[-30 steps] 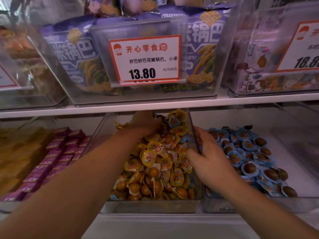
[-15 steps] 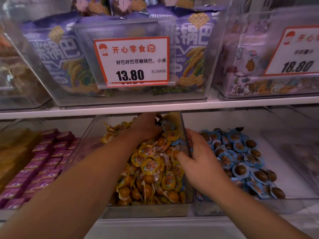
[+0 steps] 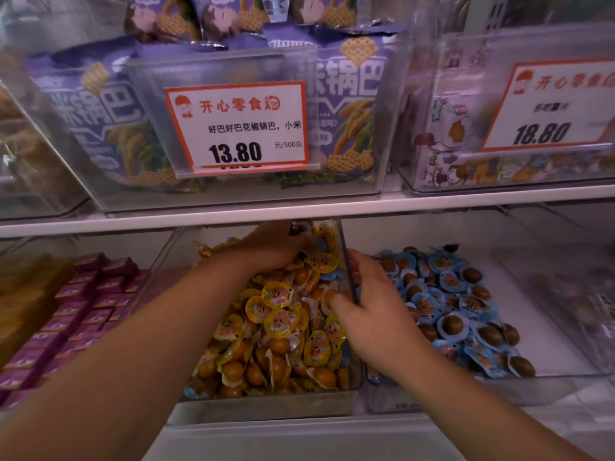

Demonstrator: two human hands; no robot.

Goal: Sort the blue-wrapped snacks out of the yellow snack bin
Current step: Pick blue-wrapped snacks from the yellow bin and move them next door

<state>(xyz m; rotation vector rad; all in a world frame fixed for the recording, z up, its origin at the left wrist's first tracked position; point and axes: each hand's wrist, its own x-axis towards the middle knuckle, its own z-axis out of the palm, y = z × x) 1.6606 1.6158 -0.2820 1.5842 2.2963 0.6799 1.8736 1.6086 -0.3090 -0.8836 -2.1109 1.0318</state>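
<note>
At centre frame our left hand (image 3: 276, 247) digs into the back of the yellow snack bin (image 3: 266, 399), fingers buried (grip unclear). Our right hand (image 3: 369, 311) curls over the divider wall beside the blue-wrapped snacks (image 3: 446, 294), lower right.

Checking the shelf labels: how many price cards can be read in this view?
2. The 13.80 price card hangs on the purple-bag bin, upper middle; the 18.80 price card is on the bin to its right, cut by the frame edge.

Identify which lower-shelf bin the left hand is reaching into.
The middle bin, heaped with yellow-wrapped snacks. The left hand digs at its back; the neighbours hold purple boxes and blue-wrapped snacks.
</note>
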